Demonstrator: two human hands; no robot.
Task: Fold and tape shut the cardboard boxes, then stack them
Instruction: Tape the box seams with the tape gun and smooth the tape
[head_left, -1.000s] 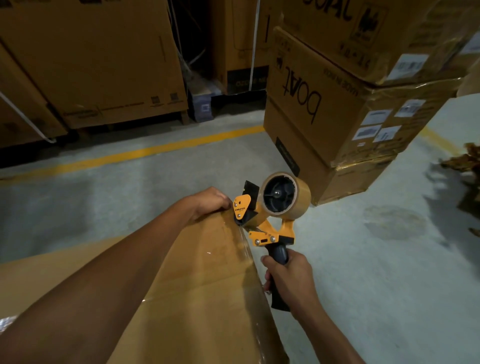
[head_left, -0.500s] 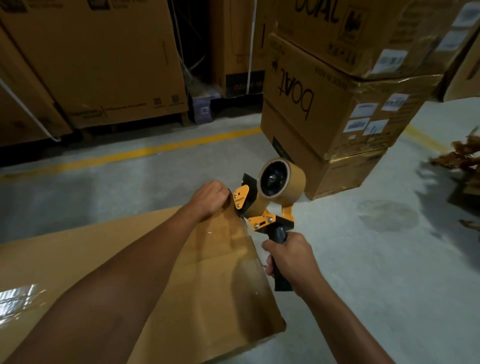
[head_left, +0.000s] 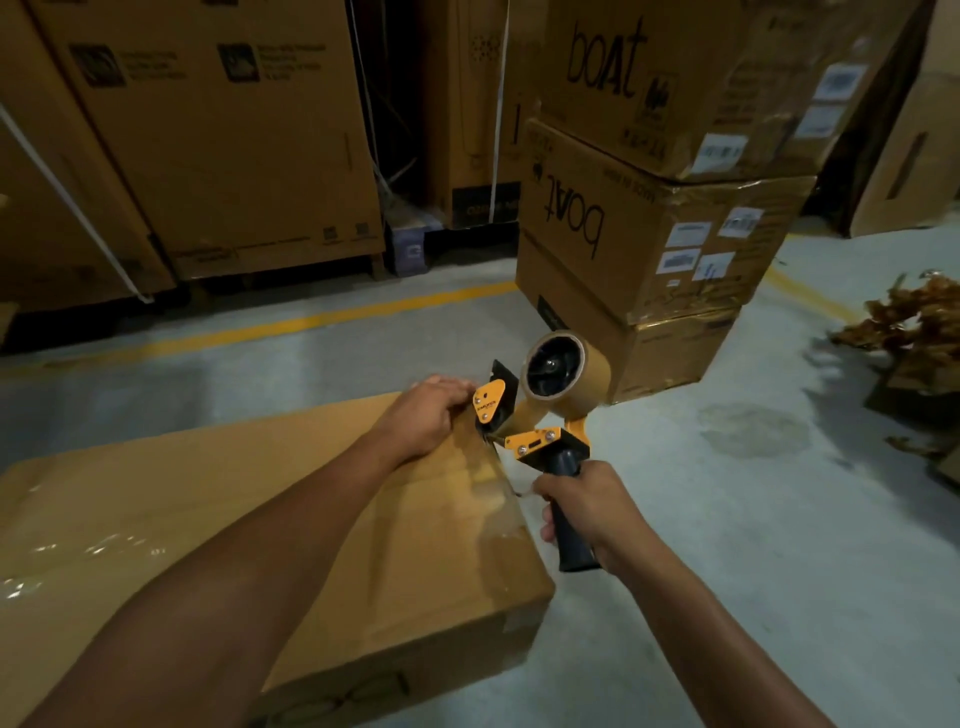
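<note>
A large flat cardboard box (head_left: 260, 519) lies on the floor in front of me, with shiny clear tape along its top and right edge. My left hand (head_left: 426, 415) rests on the box's far right corner, fingers bent over the edge beside the dispenser's blade. My right hand (head_left: 587, 509) grips the dark handle of an orange tape dispenser (head_left: 540, 410) that carries a brown tape roll. The dispenser's head touches the box's far right corner, right next to my left hand.
A stack of three taped "boat" boxes (head_left: 649, 223) stands just beyond the dispenser. Large cartons (head_left: 208, 140) line the back behind a yellow floor line (head_left: 311, 322). A pile of crumpled brown tape (head_left: 914, 322) lies at the right. Bare concrete floor spreads to the right.
The view has pulled back and more of the box shows. Both hands and the dispenser stay at the box's far right corner; the dispenser has tilted slightly.
</note>
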